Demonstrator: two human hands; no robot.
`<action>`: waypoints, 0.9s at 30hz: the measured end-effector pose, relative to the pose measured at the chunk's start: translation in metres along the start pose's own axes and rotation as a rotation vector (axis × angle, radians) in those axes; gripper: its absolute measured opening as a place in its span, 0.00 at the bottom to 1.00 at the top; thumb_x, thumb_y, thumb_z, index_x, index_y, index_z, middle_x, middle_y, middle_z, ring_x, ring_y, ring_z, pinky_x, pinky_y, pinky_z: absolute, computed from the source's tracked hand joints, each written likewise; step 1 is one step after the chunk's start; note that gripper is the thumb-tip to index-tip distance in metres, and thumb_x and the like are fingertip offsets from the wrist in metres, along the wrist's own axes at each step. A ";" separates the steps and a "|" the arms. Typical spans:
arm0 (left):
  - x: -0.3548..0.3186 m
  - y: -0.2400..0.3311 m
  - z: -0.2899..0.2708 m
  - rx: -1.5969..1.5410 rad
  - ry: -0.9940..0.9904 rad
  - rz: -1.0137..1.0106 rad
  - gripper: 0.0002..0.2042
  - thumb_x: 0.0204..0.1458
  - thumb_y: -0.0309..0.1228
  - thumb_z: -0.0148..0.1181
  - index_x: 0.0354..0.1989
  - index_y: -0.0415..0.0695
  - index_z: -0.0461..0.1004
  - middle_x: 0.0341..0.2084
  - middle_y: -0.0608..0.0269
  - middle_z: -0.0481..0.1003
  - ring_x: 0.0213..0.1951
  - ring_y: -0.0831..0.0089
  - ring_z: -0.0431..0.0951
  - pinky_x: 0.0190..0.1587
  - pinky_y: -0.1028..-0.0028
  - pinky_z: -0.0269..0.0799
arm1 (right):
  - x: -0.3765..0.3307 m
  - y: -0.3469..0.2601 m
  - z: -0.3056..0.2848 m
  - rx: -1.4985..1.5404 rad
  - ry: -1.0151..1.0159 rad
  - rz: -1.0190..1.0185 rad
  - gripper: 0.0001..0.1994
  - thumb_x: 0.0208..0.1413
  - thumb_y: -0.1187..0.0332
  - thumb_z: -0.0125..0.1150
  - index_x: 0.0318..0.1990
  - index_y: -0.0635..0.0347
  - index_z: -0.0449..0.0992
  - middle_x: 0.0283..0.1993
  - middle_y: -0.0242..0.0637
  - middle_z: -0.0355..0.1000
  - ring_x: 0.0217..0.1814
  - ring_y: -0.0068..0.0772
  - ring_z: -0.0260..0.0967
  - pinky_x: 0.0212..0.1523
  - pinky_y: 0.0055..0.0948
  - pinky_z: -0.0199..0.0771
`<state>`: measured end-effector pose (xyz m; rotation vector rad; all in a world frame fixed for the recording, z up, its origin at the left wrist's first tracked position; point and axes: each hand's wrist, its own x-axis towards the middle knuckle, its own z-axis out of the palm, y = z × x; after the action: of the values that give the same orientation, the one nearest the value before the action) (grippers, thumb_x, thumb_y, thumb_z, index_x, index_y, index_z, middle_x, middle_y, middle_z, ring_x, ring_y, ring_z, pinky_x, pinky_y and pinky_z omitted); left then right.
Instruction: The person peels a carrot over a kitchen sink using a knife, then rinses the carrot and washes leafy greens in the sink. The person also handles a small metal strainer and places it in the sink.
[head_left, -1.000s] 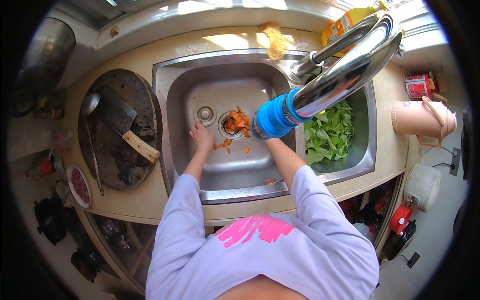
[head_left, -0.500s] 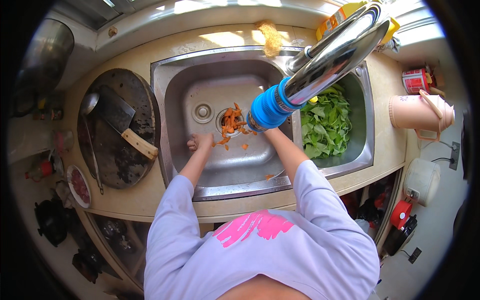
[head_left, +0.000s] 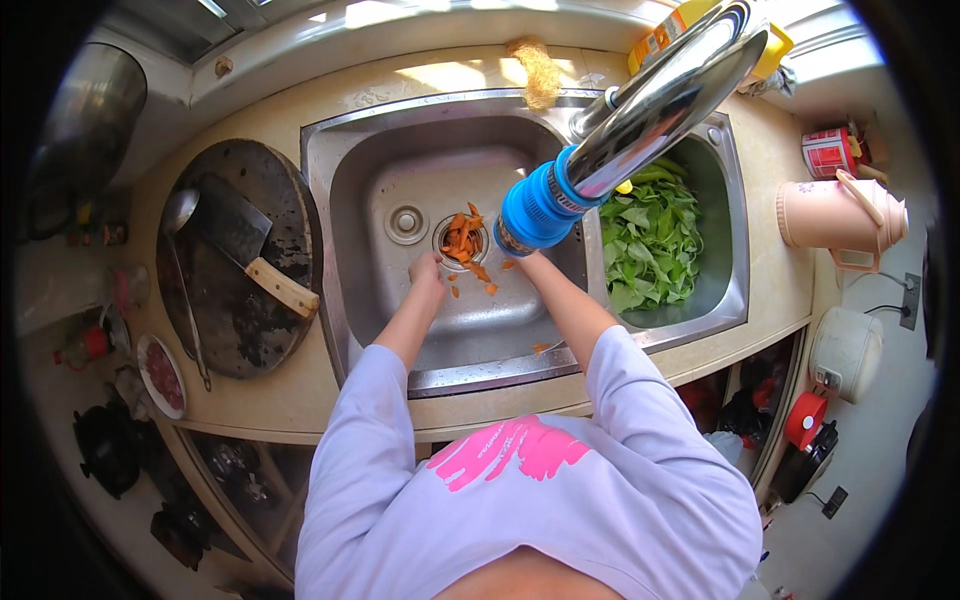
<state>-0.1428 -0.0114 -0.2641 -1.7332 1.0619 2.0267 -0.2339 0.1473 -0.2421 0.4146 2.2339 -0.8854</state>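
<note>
Orange peelings (head_left: 462, 238), like carrot peel, lie heaped over the drain of the steel sink's left basin (head_left: 380, 170), with a few loose bits below them. My left hand (head_left: 428, 272) is low in the basin at the heap's left edge; its fingers are mostly turned out of sight. My right hand (head_left: 516, 264) is to the right of the peelings, under the blue faucet nozzle (head_left: 540, 208), which hides most of it. What either hand holds, if anything, does not show.
Green leaves (head_left: 650, 245) fill the right basin. On the left, a cleaver (head_left: 245, 235) and a ladle (head_left: 180, 215) lie on a round dark chopping board (head_left: 250, 340). A plate of meat (head_left: 162, 375) stands beside it. A pink thermos jug (head_left: 835, 215) is at the right.
My left hand has moved right and up, from left of the drain to the peelings' edge. The scattered peelings there are gathered closer to the heap. The right hand stays under the nozzle.
</note>
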 end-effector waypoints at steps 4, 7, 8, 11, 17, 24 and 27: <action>-0.065 -0.004 0.001 0.110 0.141 -0.228 0.10 0.44 0.32 0.52 0.33 0.41 0.65 0.33 0.59 0.68 0.40 0.67 0.68 0.50 0.61 0.63 | 0.020 0.049 0.014 -0.182 -0.024 -0.022 0.19 0.50 0.65 0.49 0.46 0.66 0.74 0.50 0.52 0.70 0.53 0.49 0.68 0.49 0.38 0.69; -0.012 -0.038 0.001 -0.041 0.102 -0.280 0.11 0.45 0.31 0.51 0.36 0.40 0.64 0.34 0.58 0.68 0.40 0.65 0.68 0.52 0.59 0.62 | -0.011 0.040 0.031 0.060 -0.237 0.127 0.14 0.49 0.69 0.49 0.42 0.66 0.72 0.41 0.49 0.71 0.42 0.44 0.70 0.40 0.36 0.71; 0.010 -0.050 0.004 -0.090 0.072 -0.270 0.11 0.46 0.31 0.50 0.36 0.39 0.64 0.34 0.58 0.68 0.40 0.64 0.68 0.53 0.58 0.62 | -0.018 0.031 0.037 0.233 -0.313 0.257 0.11 0.49 0.71 0.50 0.40 0.65 0.70 0.37 0.47 0.70 0.37 0.40 0.69 0.35 0.34 0.71; 0.010 -0.026 0.023 -0.237 -0.082 -0.109 0.07 0.48 0.29 0.46 0.35 0.41 0.63 0.34 0.58 0.68 0.39 0.65 0.67 0.51 0.62 0.63 | -0.025 0.009 0.045 0.806 -0.414 0.372 0.08 0.49 0.72 0.51 0.38 0.64 0.67 0.31 0.43 0.66 0.29 0.34 0.64 0.29 0.32 0.68; 0.020 0.000 0.004 -0.069 -0.029 -0.189 0.09 0.49 0.28 0.46 0.38 0.40 0.64 0.40 0.58 0.69 0.44 0.65 0.69 0.51 0.63 0.63 | -0.019 0.015 0.019 -0.233 -0.168 -0.280 0.08 0.48 0.69 0.55 0.33 0.63 0.75 0.29 0.35 0.73 0.31 0.33 0.69 0.34 0.30 0.71; -0.046 -0.032 0.004 1.194 -0.694 0.405 0.21 0.51 0.32 0.51 0.54 0.39 0.64 0.55 0.57 0.65 0.57 0.69 0.63 0.58 0.57 0.57 | -0.076 0.011 -0.054 -0.762 -1.019 -0.332 0.16 0.41 0.60 0.66 0.36 0.59 0.78 0.32 0.42 0.76 0.31 0.37 0.72 0.33 0.35 0.72; -0.067 -0.040 0.004 2.193 -0.861 1.249 0.22 0.51 0.31 0.50 0.56 0.40 0.63 0.58 0.57 0.62 0.60 0.70 0.61 0.61 0.53 0.51 | -0.061 0.037 -0.044 -0.900 -0.992 -0.509 0.16 0.40 0.59 0.65 0.34 0.61 0.79 0.31 0.46 0.76 0.31 0.40 0.73 0.34 0.37 0.73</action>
<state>-0.1044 0.0355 -0.2155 0.9356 2.3163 0.3195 -0.1926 0.2025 -0.1934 -0.8611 1.5301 -0.1259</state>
